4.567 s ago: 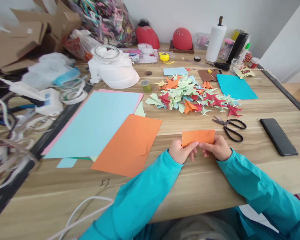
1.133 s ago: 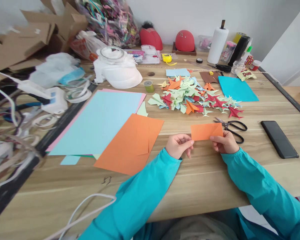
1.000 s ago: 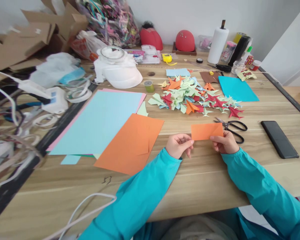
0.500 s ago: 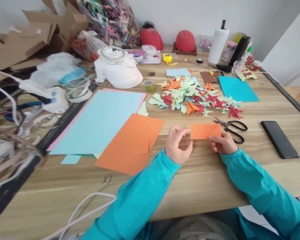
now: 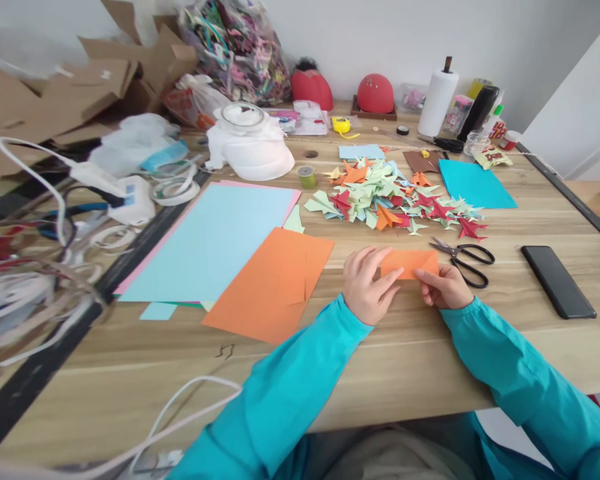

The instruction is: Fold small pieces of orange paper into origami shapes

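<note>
A small folded orange paper [image 5: 416,261] lies on the wooden table [image 5: 430,347] in front of me. My left hand [image 5: 367,287] rests on its left end with the fingers stretched out flat. My right hand [image 5: 445,288] pinches the paper's lower right edge between thumb and fingers. Both arms wear teal sleeves.
Black scissors [image 5: 464,257] lie just right of the paper, a black phone [image 5: 557,281] farther right. A pile of folded paper shapes [image 5: 395,200] sits behind. Large orange [image 5: 273,283] and light blue [image 5: 213,240] sheets lie left. Clutter, tape rolls and cables fill the left side.
The orange paper has come down from the air onto the table. My left hand has opened and moved onto its left end; the right hand still holds it.
</note>
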The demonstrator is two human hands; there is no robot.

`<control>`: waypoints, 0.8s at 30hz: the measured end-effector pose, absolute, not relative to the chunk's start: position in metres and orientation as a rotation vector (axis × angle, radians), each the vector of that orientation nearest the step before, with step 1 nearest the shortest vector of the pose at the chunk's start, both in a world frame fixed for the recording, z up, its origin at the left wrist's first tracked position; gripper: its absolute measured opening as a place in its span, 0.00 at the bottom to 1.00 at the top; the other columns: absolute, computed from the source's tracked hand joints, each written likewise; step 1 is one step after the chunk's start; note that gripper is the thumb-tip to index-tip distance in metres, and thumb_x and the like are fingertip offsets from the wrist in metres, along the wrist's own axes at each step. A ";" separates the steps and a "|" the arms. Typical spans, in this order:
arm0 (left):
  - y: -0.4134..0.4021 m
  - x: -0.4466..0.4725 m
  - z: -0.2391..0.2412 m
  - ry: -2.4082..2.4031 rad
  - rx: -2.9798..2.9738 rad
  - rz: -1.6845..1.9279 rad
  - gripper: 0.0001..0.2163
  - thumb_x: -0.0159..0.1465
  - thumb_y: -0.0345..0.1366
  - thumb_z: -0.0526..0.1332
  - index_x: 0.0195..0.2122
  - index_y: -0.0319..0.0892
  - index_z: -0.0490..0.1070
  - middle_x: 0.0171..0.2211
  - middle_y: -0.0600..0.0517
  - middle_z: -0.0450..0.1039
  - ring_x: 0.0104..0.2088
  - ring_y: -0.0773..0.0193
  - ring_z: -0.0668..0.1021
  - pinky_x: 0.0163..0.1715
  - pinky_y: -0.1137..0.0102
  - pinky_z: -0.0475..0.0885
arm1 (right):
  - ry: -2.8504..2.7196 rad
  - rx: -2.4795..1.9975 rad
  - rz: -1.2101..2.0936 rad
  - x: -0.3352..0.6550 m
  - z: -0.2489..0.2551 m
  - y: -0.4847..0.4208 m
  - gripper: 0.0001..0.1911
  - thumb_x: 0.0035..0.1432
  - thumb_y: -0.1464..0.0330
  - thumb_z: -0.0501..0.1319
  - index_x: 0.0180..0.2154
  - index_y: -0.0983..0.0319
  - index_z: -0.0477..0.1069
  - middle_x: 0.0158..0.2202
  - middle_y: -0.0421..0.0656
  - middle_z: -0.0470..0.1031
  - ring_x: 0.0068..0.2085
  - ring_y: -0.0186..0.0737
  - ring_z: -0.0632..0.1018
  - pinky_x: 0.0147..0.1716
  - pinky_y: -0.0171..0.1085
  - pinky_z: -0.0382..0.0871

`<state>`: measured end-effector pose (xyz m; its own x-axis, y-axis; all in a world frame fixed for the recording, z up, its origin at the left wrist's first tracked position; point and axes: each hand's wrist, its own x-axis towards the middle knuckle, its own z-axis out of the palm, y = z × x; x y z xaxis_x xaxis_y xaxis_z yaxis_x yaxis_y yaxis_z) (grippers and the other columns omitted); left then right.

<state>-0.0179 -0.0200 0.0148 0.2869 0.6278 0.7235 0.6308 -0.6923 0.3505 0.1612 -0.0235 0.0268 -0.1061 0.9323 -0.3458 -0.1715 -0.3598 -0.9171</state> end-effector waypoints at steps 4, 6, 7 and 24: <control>-0.017 -0.018 0.009 -1.232 -2.534 -1.316 0.09 0.59 0.32 0.54 0.32 0.47 0.74 0.41 0.51 0.74 0.45 0.60 0.71 0.50 0.57 0.57 | -1.114 -1.329 1.520 0.158 0.018 -0.024 0.18 0.43 0.56 0.64 0.23 0.65 0.67 0.13 0.38 0.67 0.12 0.30 0.67 0.09 0.29 0.59; -0.013 -0.018 0.005 -1.249 -2.522 -1.328 0.09 0.60 0.31 0.53 0.33 0.45 0.74 0.36 0.52 0.76 0.42 0.63 0.73 0.50 0.59 0.57 | -1.289 -1.360 1.201 0.158 0.016 -0.023 0.18 0.48 0.56 0.60 0.32 0.65 0.69 0.20 0.41 0.71 0.18 0.34 0.72 0.16 0.33 0.67; -0.011 -0.019 0.004 -1.277 -2.501 -1.339 0.09 0.60 0.31 0.54 0.33 0.45 0.74 0.35 0.52 0.76 0.41 0.63 0.73 0.49 0.60 0.58 | -1.382 -1.354 0.946 0.159 0.015 -0.022 0.19 0.49 0.57 0.60 0.39 0.64 0.68 0.26 0.44 0.73 0.25 0.37 0.75 0.23 0.36 0.70; 0.002 -0.009 0.000 -1.130 -2.430 -0.956 0.12 0.60 0.28 0.51 0.28 0.39 0.73 0.27 0.47 0.73 0.36 0.59 0.72 0.53 0.51 0.53 | -2.383 -1.130 -0.648 0.134 0.004 0.000 0.12 0.58 0.74 0.50 0.35 0.63 0.72 0.36 0.47 0.74 0.45 0.41 0.68 0.51 0.45 0.53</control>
